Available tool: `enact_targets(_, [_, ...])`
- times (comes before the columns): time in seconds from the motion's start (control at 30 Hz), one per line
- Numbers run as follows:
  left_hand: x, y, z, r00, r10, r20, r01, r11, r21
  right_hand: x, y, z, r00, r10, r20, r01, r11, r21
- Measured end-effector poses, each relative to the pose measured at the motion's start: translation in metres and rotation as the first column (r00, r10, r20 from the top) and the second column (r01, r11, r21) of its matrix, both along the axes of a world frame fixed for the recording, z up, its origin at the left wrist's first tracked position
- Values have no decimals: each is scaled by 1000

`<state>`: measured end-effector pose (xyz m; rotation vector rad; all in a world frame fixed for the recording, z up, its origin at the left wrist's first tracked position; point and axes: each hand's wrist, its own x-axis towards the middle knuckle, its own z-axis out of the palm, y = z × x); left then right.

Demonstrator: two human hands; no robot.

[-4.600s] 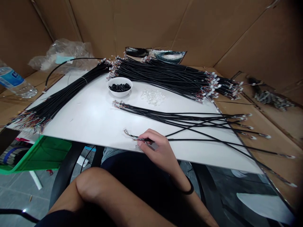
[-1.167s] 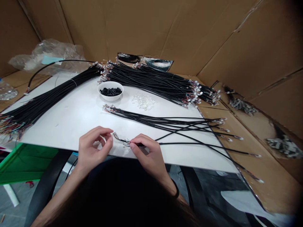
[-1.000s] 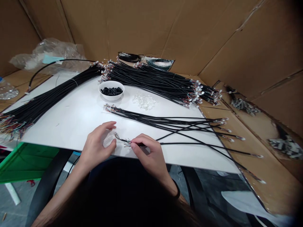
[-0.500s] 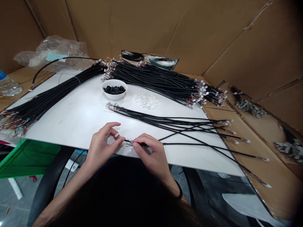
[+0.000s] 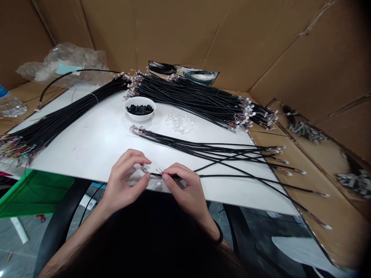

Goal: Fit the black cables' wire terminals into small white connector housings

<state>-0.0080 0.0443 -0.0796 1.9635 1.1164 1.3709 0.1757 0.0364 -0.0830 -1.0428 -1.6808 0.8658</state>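
Near the front edge of the white table, my right hand [image 5: 185, 183] pinches a black cable [image 5: 226, 176] close to its stripped end. Thin wires [image 5: 159, 172] fan out from between thumb and index finger, some sticking up loose. My left hand [image 5: 127, 177] is curled around the other end of these wires, thumb tip against them and index finger arched above. A small white connector [image 5: 144, 168] shows between its fingers, on the wire ends. How firmly the left fingers grip is partly hidden.
Several finished-looking cables [image 5: 185, 146] lie behind my hands. Beyond them are a white bowl [image 5: 139, 117] of short black tubes, a pile of white connectors [image 5: 180, 123] and large cable bundles [image 5: 185, 94], [image 5: 72, 112]. Cardboard walls [image 5: 179, 34] enclose the table; a green bin [image 5: 37, 193] stands below left.
My left index finger has lifted and its thumb has shifted slightly down and left. The connector has turned and sits a little lower. My right hand stays in place on the cable.
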Motion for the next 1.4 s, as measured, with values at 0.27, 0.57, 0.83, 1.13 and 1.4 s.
enact_targets(0.27, [-1,-1,-3,992,-125,9,125,992,34,0,0,1,1000,-2,-20,2,1000,10])
enact_targets(0.57, [-1,-1,-2,991,-130,18,131,991,-26,2,2,1,1000,4,-9,-4,1000,14])
enact_targets(0.83, [-2,1,-3,987,-142,73,145,989,-25,0,0,2,1000,2,2,-2,1000,-1])
enact_targets(1.13, [-2,1,-4,988,-137,70,138,990,-5,2,1,2,1000,1,4,-1,1000,6])
enact_targets(1.4, [-2,3,-4,989,-130,67,130,992,1,1,1,1,1000,0,3,0,1000,13])
